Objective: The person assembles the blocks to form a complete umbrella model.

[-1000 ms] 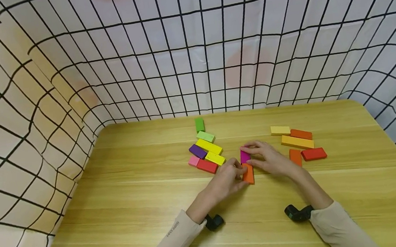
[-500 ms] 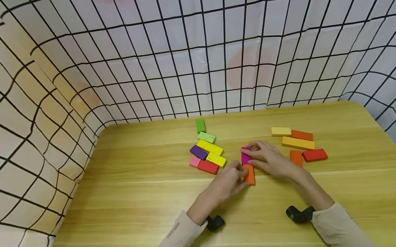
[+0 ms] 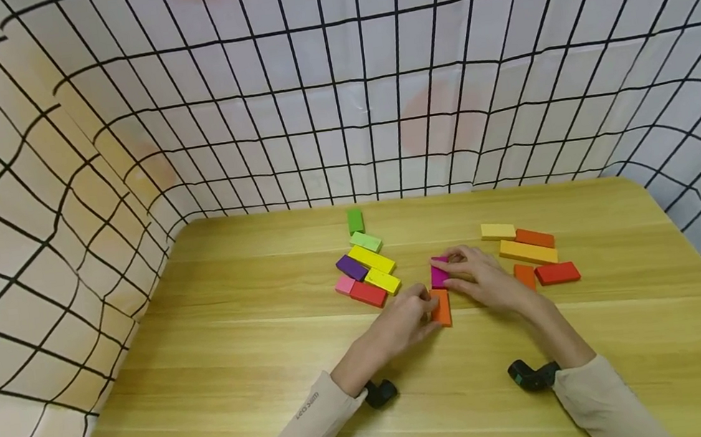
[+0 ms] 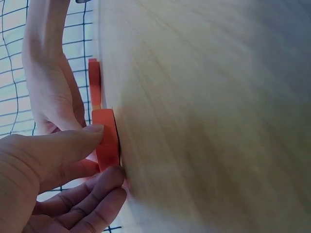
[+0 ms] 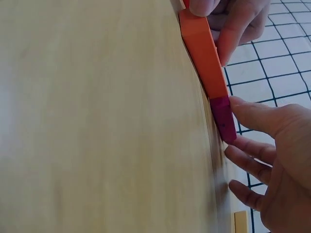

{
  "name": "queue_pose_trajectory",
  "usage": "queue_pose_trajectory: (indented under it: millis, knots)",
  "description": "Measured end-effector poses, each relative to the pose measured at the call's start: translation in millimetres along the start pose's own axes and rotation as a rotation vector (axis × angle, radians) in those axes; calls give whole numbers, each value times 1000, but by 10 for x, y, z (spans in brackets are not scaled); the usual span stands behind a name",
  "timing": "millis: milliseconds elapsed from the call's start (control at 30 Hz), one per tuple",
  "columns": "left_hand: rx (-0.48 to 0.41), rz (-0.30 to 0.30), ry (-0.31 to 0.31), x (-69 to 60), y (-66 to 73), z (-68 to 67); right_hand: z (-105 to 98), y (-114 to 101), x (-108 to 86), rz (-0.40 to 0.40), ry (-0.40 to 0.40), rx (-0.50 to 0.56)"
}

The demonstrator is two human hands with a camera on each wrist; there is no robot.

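Note:
My left hand (image 3: 406,317) pinches an orange rectangular block (image 3: 442,310) lying flat mid-table. In the left wrist view, the thumb rests on one face of that orange block (image 4: 106,138), with the fingers at its lower end. Just beyond it my right hand (image 3: 482,277) holds a magenta block (image 3: 438,275) between thumb and fingers. In the right wrist view, the magenta block (image 5: 223,120) lines up end to end with the orange block (image 5: 203,56). From the head view, fingers partly cover both blocks.
Left of the hands lies a zigzag group with a green block (image 3: 355,221), a purple block (image 3: 352,268), a red block (image 3: 368,294) and others. On the right are a long yellow-orange block (image 3: 528,252), another red block (image 3: 558,273) and several more. Black wire mesh (image 3: 369,126) walls the wooden table (image 3: 246,389).
My right hand has shifted slightly to the right with the magenta block, which sits a little further right against the orange block's end. The left hand stays on the orange block.

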State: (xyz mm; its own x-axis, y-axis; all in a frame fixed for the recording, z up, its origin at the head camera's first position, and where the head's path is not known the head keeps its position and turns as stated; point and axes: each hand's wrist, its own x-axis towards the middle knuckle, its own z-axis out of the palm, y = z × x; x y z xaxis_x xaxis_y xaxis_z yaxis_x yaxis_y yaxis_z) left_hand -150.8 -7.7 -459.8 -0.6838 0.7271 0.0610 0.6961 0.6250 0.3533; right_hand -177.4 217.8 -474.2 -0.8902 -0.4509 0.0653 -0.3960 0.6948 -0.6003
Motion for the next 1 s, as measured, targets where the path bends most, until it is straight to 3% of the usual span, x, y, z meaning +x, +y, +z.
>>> queue_pose_trajectory:
  millis: [433,733,1000]
  knots:
    - [-53,-15,44,14,-7,11,14,43,18,-10,-17,26]
    - [-206,-54,43,11,-50,5,-7,46,9,-12,2,53]
    - [-221,-48,65,21,-66,9,2,85,7,-15,-3,62]
